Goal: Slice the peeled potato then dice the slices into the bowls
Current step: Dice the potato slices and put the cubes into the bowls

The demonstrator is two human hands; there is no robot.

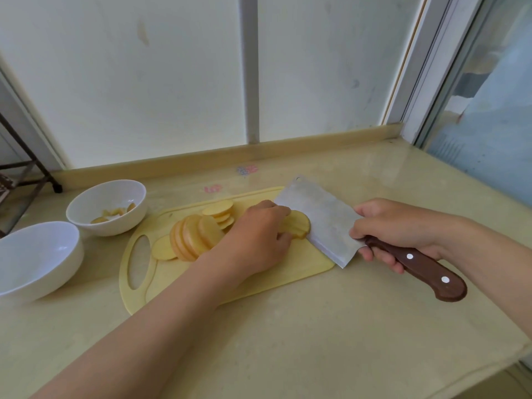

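On the pale yellow cutting board (pixel 293 269) my left hand (pixel 259 234) holds down a small stack of potato slices (pixel 298 224) with curled fingers. The broad blade of a cleaver (pixel 319 220) stands against the right side of that stack. My right hand (pixel 400 226) grips the cleaver where the blade meets its brown wooden handle (pixel 423 269). More potato slices (pixel 193 234) lean in a row to the left on the board, and others (pixel 218 210) lie flat behind them.
Two white bowls stand left of the board: the far bowl (pixel 86 208) holds a few potato pieces, the near bowl (pixel 17 254) looks bare inside. The beige counter (pixel 316 326) ends at a wall behind and a window frame (pixel 417 82) at right. A dark metal rack (pixel 26 168) stands far left.
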